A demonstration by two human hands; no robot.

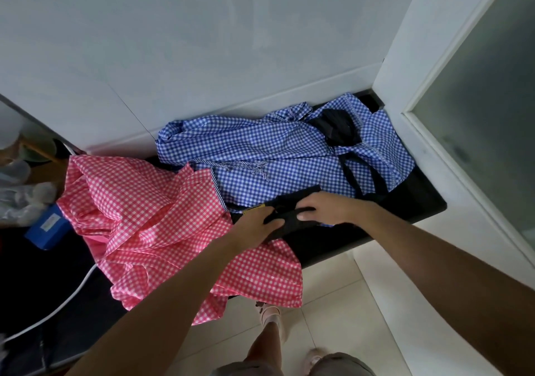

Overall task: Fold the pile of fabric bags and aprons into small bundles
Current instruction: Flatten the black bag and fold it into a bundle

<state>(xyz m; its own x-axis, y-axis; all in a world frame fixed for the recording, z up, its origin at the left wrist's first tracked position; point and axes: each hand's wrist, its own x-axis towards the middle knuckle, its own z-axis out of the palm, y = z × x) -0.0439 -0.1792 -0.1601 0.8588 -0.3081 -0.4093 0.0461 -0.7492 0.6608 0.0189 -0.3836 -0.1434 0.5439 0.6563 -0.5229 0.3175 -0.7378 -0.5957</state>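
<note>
A black fabric bag [292,202] lies on the dark counter [417,202] in front of me, partly folded, with a yellow tag at its left end. My left hand [257,225] lies flat on its left part, thumb spread. My right hand [324,210] presses its right part with straight fingers. Behind it spreads a crumpled blue checked apron [275,150] with a second black cloth [341,129] lying on top. A pink checked apron [150,222] is heaped at the left and hangs over the counter's front edge.
A white wall stands right behind the counter, and a white door frame with frosted glass [477,121] closes the right side. A blue box [46,228], plastic containers and a white cable [58,309] sit at the left. Tiled floor and my feet show below.
</note>
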